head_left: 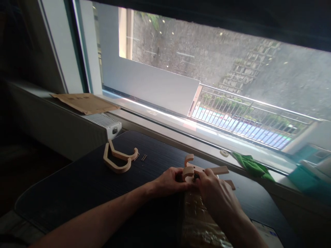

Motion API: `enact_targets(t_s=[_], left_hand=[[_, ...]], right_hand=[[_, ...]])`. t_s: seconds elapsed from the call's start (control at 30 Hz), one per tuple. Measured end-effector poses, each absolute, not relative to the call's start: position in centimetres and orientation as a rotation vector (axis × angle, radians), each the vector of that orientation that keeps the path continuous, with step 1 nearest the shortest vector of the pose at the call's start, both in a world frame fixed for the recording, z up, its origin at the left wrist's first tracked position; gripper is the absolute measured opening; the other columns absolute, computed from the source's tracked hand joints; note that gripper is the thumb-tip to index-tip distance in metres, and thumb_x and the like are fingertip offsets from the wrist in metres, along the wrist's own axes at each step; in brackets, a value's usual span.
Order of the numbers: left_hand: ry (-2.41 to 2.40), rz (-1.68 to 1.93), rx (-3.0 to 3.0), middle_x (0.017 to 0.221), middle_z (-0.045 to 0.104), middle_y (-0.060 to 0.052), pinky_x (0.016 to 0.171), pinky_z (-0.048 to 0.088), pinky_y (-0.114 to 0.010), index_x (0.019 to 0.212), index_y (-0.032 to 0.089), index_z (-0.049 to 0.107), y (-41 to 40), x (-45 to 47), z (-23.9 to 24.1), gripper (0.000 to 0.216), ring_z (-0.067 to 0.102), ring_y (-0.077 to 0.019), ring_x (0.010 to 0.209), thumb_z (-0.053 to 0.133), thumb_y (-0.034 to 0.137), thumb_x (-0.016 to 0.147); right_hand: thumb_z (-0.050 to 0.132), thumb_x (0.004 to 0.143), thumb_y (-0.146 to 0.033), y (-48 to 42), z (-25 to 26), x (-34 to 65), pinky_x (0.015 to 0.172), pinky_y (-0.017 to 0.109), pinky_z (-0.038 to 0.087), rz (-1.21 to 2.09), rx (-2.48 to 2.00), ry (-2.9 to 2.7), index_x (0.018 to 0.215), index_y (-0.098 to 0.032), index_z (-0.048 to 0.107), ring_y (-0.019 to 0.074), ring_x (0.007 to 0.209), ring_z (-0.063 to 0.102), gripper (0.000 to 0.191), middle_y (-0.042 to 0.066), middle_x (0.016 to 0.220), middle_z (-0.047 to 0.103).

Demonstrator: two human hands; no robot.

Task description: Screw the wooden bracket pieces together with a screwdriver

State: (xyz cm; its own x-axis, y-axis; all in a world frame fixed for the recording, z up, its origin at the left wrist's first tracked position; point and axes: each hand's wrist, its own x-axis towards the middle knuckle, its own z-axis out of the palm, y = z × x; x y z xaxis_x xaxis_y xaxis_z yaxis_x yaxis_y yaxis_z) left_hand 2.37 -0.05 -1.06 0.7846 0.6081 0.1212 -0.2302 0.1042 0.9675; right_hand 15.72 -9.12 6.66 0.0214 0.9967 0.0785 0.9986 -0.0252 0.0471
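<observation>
Near the front right of the dark table, my left hand is closed on the curved end of a pale wooden hook-shaped part. Over the same part lies my right hand, its fingers pinched together at a small dark thing that I cannot make out. The part's straight ends stick out to the right past my fingers. Farther left, apart from both hands, rest two more bent wooden hook parts. Beside their curled tips are several small screws.
A shiny, tape-covered package lies under my right forearm. On the sill are a green cloth, a tape roll and a brown envelope. A teal container stands far right. A flat device sits at the near right edge.
</observation>
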Motion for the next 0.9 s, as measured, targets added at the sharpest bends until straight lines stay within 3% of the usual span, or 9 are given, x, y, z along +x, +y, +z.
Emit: enact_targets(t_s=[0.2,0.57,0.7,0.83,0.9], left_hand=[[0.385,0.631,1.357,0.067,0.055,0.005,0.061,0.037,-0.021,0.085,0.013,0.064,0.0,2.4,-1.1,0.022,0.048,-0.0092,0.062,0.071,0.023,0.066],[0.349,0.648,1.349,0.067,0.057,0.004,0.063,0.038,-0.020,0.082,0.012,0.064,-0.3,2.5,-1.2,0.018,0.050,-0.0089,0.064,0.070,0.021,0.067],[0.341,0.645,1.365,0.074,0.062,0.002,0.068,0.041,-0.023,0.089,0.014,0.065,-0.3,2.5,-1.1,0.024,0.056,-0.0124,0.070,0.070,0.023,0.067],[0.400,0.621,1.404,0.077,0.064,0.000,0.070,0.042,-0.025,0.090,0.013,0.065,-0.3,2.3,-1.2,0.025,0.057,-0.0143,0.072,0.069,0.021,0.068],[0.413,0.613,1.409,0.079,0.064,-0.001,0.072,0.043,-0.025,0.091,0.013,0.065,-0.3,2.2,-1.2,0.024,0.058,-0.0150,0.075,0.068,0.020,0.068]], right_hand=[[0.037,0.088,-0.020,-9.9,6.9,15.3,0.047,0.026,0.027,-0.104,-2.253,-2.160,0.086,-0.021,0.060,0.0182,0.066,0.064,0.023,0.006,0.096,0.060],[0.035,0.090,-0.021,-10.4,6.8,14.9,0.047,0.026,0.027,-0.154,-2.297,-2.133,0.083,-0.020,0.059,0.0193,0.065,0.065,0.025,0.006,0.091,0.061],[0.037,0.089,-0.024,-9.6,6.2,15.9,0.051,0.028,0.035,-0.200,-2.265,-2.070,0.084,-0.020,0.061,0.0197,0.065,0.064,0.025,0.006,0.087,0.063],[0.048,0.084,-0.035,-10.8,7.9,17.2,0.057,0.026,0.045,-0.211,-1.949,-1.907,0.101,-0.026,0.055,0.0170,0.070,0.064,0.021,0.000,0.085,0.066],[0.050,0.082,-0.040,-11.8,9.6,17.9,0.055,0.023,0.047,-0.273,-1.800,-1.822,0.099,-0.027,0.056,0.0153,0.071,0.064,0.022,-0.001,0.086,0.066]])
